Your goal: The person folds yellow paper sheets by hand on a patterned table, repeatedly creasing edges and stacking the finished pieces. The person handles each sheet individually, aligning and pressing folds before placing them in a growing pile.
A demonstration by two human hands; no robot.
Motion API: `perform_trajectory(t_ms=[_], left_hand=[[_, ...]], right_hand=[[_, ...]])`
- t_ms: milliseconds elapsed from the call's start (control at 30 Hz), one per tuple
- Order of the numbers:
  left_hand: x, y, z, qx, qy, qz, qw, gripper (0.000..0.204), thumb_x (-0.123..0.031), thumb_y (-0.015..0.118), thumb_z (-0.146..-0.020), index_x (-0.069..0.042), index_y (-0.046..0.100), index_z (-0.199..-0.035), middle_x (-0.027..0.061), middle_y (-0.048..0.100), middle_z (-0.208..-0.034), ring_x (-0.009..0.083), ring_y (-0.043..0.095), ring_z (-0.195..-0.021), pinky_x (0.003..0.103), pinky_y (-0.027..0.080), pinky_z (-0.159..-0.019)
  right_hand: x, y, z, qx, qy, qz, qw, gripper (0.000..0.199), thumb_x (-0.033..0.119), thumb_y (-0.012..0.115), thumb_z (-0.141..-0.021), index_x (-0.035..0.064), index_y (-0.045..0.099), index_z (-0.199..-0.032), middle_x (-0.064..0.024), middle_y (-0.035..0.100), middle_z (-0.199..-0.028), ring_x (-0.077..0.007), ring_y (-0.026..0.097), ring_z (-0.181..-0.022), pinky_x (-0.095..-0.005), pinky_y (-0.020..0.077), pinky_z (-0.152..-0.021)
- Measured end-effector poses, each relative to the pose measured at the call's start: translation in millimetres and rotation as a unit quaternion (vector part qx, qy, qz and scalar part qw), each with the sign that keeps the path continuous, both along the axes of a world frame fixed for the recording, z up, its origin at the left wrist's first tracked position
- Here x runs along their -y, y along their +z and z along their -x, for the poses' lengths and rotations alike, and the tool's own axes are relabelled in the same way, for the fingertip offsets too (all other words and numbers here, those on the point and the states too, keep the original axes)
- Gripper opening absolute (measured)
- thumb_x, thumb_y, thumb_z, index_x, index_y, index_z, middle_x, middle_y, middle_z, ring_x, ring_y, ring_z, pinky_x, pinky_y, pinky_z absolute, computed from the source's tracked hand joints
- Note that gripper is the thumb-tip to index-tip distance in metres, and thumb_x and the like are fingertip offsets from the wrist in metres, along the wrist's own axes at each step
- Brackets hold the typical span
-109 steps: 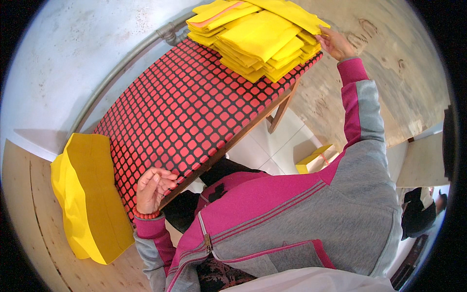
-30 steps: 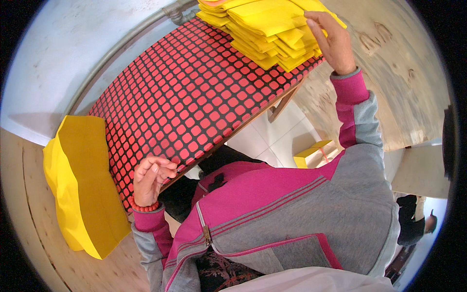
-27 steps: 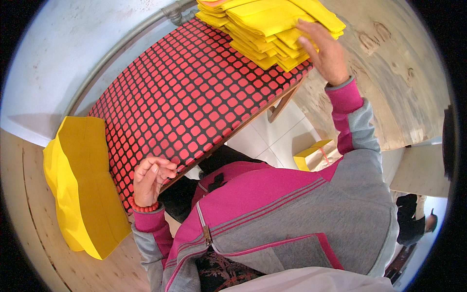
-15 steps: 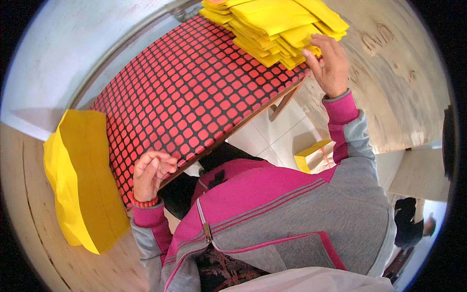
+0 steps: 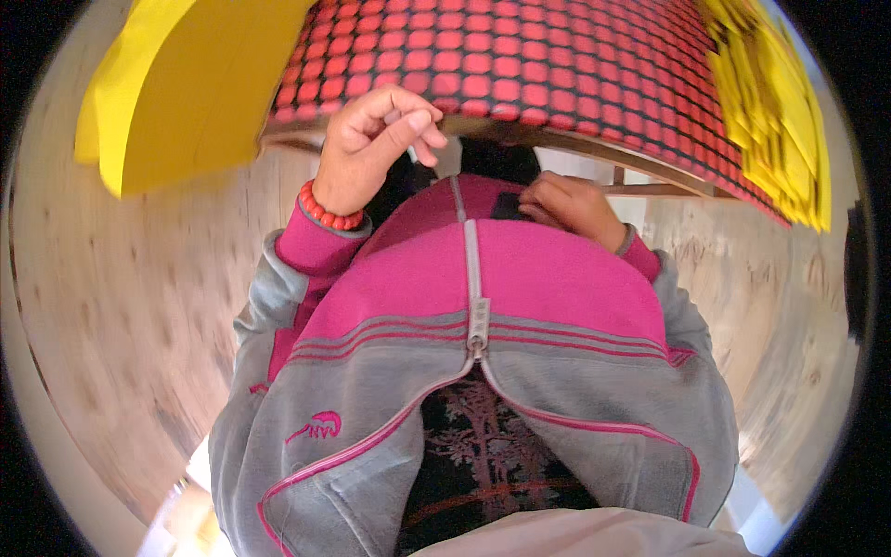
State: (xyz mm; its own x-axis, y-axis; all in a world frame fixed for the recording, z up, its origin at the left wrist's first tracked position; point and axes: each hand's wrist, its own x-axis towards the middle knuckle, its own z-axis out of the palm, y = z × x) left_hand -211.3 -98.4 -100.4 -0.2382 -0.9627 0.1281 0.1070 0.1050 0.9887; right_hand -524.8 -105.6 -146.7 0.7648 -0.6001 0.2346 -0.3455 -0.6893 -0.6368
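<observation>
My left hand [image 5: 371,144] is raised at the table's near edge. Its fingers bend loosely, a little apart, with nothing visible in them, and a red bead bracelet [image 5: 328,212] circles the wrist. Low against the front of my jacket [image 5: 566,278], my right hand [image 5: 575,209] has its fingers curled closed beside a dark patch [image 5: 506,206]; whether they hold anything is hidden. A large yellow fabric-like piece [image 5: 200,79] hangs at the table's left side. Folded yellow pieces [image 5: 775,121] lie stacked at the right end.
The table [image 5: 501,65] has a red-and-black checked cover and a wooden edge [image 5: 594,144] just in front of my lap. A pale, wood-patterned surface [image 5: 121,306] shows on the left and another [image 5: 742,288] on the right.
My right hand has left the yellow stack and come down to my jacket front, its fingers now curled. My left hand stays near the table edge. The whole view has turned.
</observation>
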Motion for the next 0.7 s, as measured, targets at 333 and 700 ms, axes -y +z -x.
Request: perform_trajectory(t_ms=[333,700], left_hand=[[-138,-87,-57,-0.034,0.332,-0.116,0.936,0.017,-0.014,0.058,-0.102,0.002,0.066,-0.105,0.0101,0.07,-0.085,0.0153,0.066,-0.071,0.028,0.055,-0.07],[-209,-77,-141,0.006,0.408,-0.088,0.909,0.015,-0.014,0.057,-0.103,-0.001,0.061,-0.1,0.009,0.065,-0.086,0.0153,0.061,-0.076,0.03,0.053,-0.071]], right_hand=[[38,-57,-114,-0.038,0.019,0.055,0.998,0.014,0.015,0.057,-0.098,0.0026,0.061,-0.104,-0.0174,0.061,-0.097,-0.0373,0.063,-0.092,-0.0437,0.0511,-0.078],[58,-114,-238,0.03,-0.261,0.219,0.94,0.019,0.019,0.056,-0.094,0.0032,0.062,-0.104,-0.0195,0.064,-0.091,-0.0361,0.065,-0.087,-0.0491,0.0492,-0.073]])
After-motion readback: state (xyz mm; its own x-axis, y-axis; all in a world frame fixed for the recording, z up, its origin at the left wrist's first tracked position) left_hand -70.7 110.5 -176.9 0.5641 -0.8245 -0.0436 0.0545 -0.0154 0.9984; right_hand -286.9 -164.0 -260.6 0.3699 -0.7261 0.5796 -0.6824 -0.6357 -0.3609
